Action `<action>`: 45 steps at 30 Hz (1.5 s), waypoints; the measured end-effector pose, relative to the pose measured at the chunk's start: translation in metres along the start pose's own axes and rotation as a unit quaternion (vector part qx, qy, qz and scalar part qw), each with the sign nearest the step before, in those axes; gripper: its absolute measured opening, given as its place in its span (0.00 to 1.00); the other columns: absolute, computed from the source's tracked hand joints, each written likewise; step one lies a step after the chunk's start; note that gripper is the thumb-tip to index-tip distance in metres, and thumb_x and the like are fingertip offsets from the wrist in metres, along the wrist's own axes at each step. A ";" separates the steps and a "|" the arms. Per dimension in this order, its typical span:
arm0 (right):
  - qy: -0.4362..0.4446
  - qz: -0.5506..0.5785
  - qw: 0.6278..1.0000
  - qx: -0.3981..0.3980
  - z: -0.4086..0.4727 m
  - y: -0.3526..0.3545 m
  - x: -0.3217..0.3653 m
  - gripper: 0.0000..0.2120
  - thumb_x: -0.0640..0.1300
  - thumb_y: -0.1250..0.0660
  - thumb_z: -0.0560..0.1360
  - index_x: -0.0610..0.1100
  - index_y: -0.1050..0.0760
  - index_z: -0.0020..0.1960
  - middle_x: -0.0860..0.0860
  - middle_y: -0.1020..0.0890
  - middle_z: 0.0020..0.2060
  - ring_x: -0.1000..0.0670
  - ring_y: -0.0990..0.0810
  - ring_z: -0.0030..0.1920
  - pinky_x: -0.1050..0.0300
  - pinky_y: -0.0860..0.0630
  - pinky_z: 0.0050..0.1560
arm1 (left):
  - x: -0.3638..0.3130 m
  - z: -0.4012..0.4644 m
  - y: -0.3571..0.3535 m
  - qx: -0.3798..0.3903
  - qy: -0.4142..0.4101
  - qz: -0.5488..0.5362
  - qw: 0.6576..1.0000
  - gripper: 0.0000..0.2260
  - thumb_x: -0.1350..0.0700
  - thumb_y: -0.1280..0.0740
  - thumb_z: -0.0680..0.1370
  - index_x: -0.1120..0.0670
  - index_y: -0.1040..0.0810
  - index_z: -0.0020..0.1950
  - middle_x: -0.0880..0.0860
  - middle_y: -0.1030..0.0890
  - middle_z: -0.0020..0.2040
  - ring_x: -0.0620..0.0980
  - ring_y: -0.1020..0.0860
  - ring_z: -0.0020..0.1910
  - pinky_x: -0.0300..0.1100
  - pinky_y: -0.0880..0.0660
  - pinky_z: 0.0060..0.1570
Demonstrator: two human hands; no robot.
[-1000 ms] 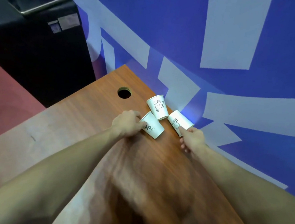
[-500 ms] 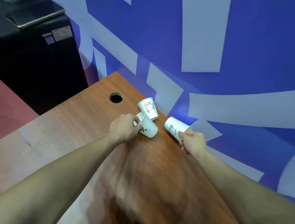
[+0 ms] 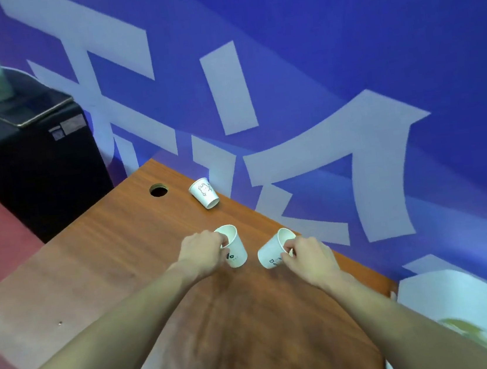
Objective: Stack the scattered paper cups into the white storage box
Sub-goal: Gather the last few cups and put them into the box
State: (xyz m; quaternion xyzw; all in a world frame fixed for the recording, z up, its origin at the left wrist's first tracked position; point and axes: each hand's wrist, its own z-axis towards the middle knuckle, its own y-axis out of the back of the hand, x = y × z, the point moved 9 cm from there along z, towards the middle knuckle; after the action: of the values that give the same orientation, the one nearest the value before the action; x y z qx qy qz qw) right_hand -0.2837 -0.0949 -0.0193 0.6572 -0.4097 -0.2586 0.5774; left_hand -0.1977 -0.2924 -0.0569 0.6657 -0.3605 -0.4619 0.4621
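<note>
Wooden desk (image 3: 128, 259), set against a blue wall (image 3: 340, 34) with pale lettering, was recorded as the work surface. Compared with half a second before, two cups were found drawn back from the wall edge, nearer the person, and well apart from the third. Left hand (image 3: 203, 255): clenched round the rim of an upright white paper cup (image 3: 236, 251), fingers hooked inside. Right hand (image 3: 307, 254): pinching the rim of a second paper cup (image 3: 272, 253), tilted with its mouth turned toward the wall. Beyond, a third cup with a rabbit print (image 3: 204, 193) was left lying near the cable hole (image 3: 158, 190). Farthest, a black cabinet (image 3: 34, 167) was noted.
</note>
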 end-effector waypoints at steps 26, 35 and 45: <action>-0.192 -0.002 0.978 -0.087 -0.328 0.021 -0.274 0.12 0.54 0.40 0.75 0.49 0.21 0.45 0.51 0.23 0.45 0.45 0.21 0.47 0.53 0.27 0.40 | -0.397 -0.148 -0.060 0.045 -0.324 0.140 0.934 0.11 0.48 0.40 0.79 0.49 0.21 0.55 0.54 0.18 0.51 0.58 0.20 0.50 0.46 0.29 0.45; -0.260 0.033 0.961 -0.089 -0.408 0.019 -0.359 0.11 0.52 0.38 0.74 0.46 0.25 0.40 0.51 0.23 0.39 0.45 0.23 0.41 0.53 0.31 0.37 | -0.503 -0.187 -0.094 0.042 -0.399 0.138 0.905 0.12 0.47 0.42 0.80 0.49 0.22 0.55 0.53 0.17 0.50 0.58 0.21 0.51 0.45 0.30 0.43; -0.309 0.040 0.946 -0.092 -0.459 0.019 -0.432 0.10 0.50 0.38 0.72 0.45 0.25 0.39 0.49 0.23 0.35 0.47 0.22 0.37 0.53 0.27 0.36 | -0.593 -0.206 -0.102 -0.035 -0.471 0.167 0.865 0.13 0.49 0.45 0.81 0.53 0.24 0.49 0.56 0.18 0.44 0.62 0.21 0.44 0.45 0.36 0.36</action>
State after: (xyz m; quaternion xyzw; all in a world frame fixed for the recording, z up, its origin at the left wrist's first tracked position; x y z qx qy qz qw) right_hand -0.1447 0.5180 0.0331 0.4721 -0.5686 -0.4624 0.4899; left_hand -0.1824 0.3358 0.0433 0.2822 -0.6250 -0.6486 0.3304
